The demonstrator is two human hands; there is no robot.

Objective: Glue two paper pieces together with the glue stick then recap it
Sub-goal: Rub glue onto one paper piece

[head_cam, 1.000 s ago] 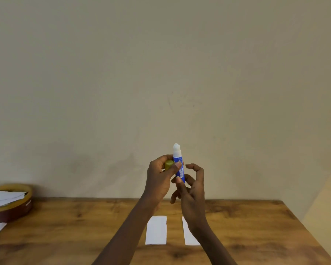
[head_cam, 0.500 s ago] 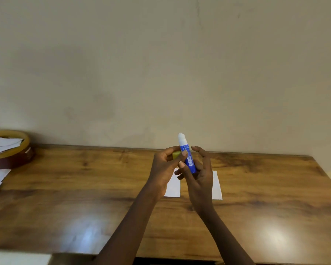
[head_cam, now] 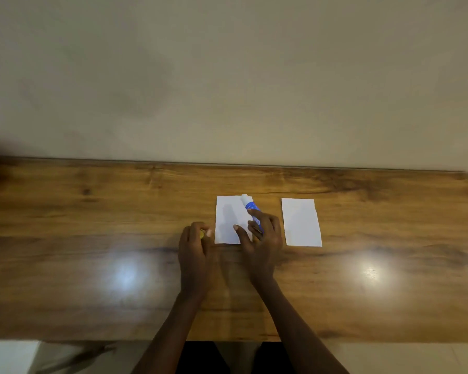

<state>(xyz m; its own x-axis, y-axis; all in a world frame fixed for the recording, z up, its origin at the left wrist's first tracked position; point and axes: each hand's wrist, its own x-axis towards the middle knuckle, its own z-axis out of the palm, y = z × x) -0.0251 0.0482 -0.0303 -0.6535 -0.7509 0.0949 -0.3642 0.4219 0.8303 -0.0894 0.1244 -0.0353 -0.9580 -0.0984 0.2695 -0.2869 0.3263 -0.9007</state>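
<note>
Your right hand [head_cam: 262, 236] gripped the stick [head_cam: 252, 209] mid-barrel, surely light and rigid, its tip toward 12 o'clock on the flimsy left paper [head_cam: 227, 220], while your left hand [head_cam: 192, 244] curled round the cap [head_cam: 201, 234].

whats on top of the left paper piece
The glue stick points its white tip over the far right corner of the left paper; the right hand holding it lays its thumb over the near part. Paper beneath them is hidden.

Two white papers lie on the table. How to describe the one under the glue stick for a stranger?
On the wooden table, two white papers lie side by side. Take the left paper, next to the left hand. Only it has the blue glue stick, gripped by the right hand, over its far edge; the right paper lies bare.
</note>
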